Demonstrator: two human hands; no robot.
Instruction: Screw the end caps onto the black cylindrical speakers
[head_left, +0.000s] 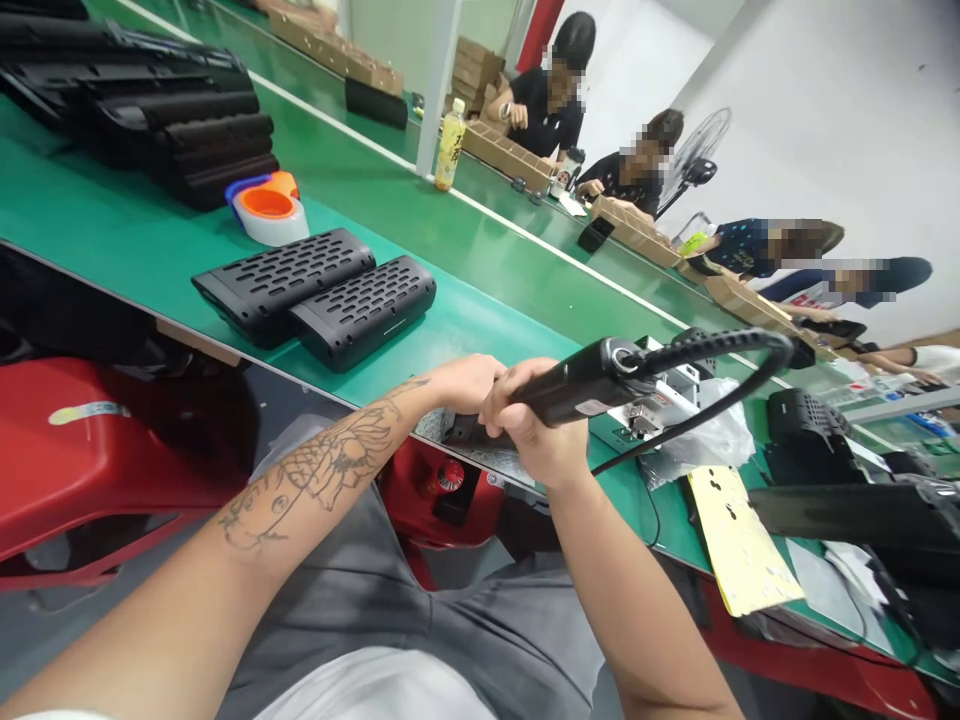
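My right hand is wrapped round a black corded electric screwdriver, its cord end tilted up to the right. Close against it, my left hand reaches in from the left, its fingers hidden behind the right hand. Beneath both hands, part of a dark piece shows on a speckled grey pad at the table edge. The screwdriver's tip is hidden. To the left lie two black slotted housings, side by side and touching.
An orange and white tape dispenser stands by stacked black housings. Right of my hands are a metal device, a plastic bag and a yellow sheet. A bottle stands across the green table; several people work beyond.
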